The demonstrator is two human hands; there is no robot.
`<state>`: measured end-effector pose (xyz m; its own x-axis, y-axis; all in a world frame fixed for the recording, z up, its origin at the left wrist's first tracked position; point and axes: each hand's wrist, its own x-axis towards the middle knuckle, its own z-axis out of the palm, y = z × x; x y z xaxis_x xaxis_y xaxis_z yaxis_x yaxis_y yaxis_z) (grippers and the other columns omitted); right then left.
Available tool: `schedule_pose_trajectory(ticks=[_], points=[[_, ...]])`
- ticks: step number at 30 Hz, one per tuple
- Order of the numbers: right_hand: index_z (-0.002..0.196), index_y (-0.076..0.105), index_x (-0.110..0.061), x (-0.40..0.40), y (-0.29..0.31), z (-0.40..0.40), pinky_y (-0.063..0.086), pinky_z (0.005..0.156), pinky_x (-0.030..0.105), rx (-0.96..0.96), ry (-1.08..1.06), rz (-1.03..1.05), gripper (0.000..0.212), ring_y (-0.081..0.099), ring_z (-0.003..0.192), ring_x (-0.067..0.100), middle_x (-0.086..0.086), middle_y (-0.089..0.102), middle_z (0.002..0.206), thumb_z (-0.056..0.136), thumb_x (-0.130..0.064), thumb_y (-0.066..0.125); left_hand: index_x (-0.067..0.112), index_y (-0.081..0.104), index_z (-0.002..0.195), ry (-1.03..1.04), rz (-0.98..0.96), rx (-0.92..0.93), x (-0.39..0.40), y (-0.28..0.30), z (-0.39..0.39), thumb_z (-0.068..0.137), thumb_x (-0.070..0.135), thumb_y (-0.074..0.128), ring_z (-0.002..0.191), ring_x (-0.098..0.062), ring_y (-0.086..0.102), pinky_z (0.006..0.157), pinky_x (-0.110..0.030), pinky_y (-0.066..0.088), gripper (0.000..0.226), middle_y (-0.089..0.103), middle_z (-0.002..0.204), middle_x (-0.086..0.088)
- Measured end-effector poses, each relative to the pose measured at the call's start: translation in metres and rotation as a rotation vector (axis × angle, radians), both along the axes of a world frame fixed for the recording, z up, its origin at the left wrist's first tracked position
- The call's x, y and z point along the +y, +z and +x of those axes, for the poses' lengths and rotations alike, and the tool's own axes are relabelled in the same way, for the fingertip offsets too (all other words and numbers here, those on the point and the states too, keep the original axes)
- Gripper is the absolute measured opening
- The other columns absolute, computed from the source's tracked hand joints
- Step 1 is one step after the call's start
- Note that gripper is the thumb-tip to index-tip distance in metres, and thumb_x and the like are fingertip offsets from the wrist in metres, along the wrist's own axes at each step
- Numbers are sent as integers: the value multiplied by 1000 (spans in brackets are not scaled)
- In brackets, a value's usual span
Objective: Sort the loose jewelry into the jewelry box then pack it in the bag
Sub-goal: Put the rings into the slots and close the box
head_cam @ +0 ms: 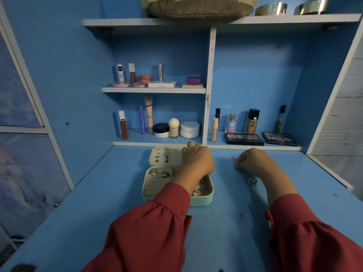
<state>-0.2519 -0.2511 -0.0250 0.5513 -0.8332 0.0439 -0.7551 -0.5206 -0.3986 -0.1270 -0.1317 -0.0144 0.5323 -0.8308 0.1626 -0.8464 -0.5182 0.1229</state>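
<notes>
1. The place was a home dressing corner: a blue-painted vanity desk point(117, 193) with built-in shelves point(153, 90).
2. Cosmetics filled them: foundation bottle point(252, 121), eyeshadow palettes point(244, 138), cream jars point(189, 129), lip tubes point(123, 125).

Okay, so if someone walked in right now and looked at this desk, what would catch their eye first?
Probably the open mint-green jewelry box in the middle of the blue desk, with small earrings pinned on its cream lid panel and rings in its slots. Next, the two red-sleeved arms: the left hand rests over the box, the right hand pinches a small silver ring. Behind them, cosmetics line the blue shelves.
</notes>
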Motion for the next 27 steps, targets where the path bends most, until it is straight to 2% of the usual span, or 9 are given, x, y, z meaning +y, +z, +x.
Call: schedule_pose_trajectory(ticks=[3, 5, 7, 10, 12, 14, 18, 22, 27], points=[[67, 65, -33, 1, 0, 3, 50, 84, 36, -3, 5, 5, 16, 58, 91, 21, -4, 65, 89, 81, -25, 68, 13, 60, 113, 12, 18, -40, -3, -3, -4, 88, 15, 53, 117, -28, 33, 98, -38, 34, 27, 46, 122, -7], [78, 71, -25, 1, 0, 7, 52, 85, 39, -17, 3, 3, 10, 60, 89, 25, 2, 68, 93, 84, -23, 63, 16, 63, 112, -6, 2, -15, -3, -3, -3, 90, 17, 54, 116, -27, 34, 96, -37, 35, 24, 48, 121, -5], [87, 71, -13, 2, -1, 11, 52, 81, 37, -46, 24, -11, 17, 60, 84, 26, 7, 67, 90, 89, -23, 58, 15, 65, 106, -21, -28, 55, -1, -1, 0, 91, 17, 52, 113, -28, 42, 89, -36, 39, 19, 55, 115, -8], [63, 52, -7, 11, -2, 19, 34, 57, 29, -156, 77, -33, 31, 39, 61, 21, 9, 45, 64, 90, -20, 56, 4, 60, 77, -44, -109, 215, 8, 7, 6, 89, 15, 51, 81, -35, 57, 64, -33, 38, 19, 57, 78, -18], [63, 50, -4, 18, 0, 23, 32, 57, 29, -280, 104, -51, 28, 37, 61, 19, 8, 44, 64, 87, -17, 58, 10, 49, 64, -54, -190, 335, 18, 14, 13, 87, 18, 54, 65, -27, 48, 61, -32, 35, 25, 47, 65, -10], [69, 59, -5, 27, 4, 24, 39, 58, 27, -393, 148, -48, 21, 46, 61, 14, 2, 55, 64, 86, -17, 60, 11, 54, 69, -77, -294, 459, 29, 21, 22, 86, 20, 58, 65, -21, 46, 62, -31, 36, 19, 50, 69, -8], [64, 54, -23, 48, 10, 28, 39, 57, 23, -522, 208, -34, 24, 45, 58, 4, -8, 54, 63, 86, -17, 62, -6, 66, 80, -78, -409, 555, 58, 32, 43, 84, 18, 61, 61, -16, 48, 58, -30, 43, 25, 56, 71, -8], [76, 65, -18, 65, 13, 40, 37, 50, 8, -567, 301, 38, 9, 47, 56, 2, -5, 58, 65, 85, -15, 64, 4, 67, 80, -99, -463, 692, 94, 34, 63, 87, 9, 60, 58, -5, 54, 51, -16, 43, 11, 68, 69, 4], [78, 67, -21, 97, 12, 59, 43, 53, 9, -563, 437, 171, 7, 53, 60, 1, -8, 62, 68, 85, -18, 67, 10, 69, 79, -155, -403, 807, 133, 30, 88, 90, 4, 58, 57, -4, 54, 60, -20, 45, 16, 68, 65, 3]])
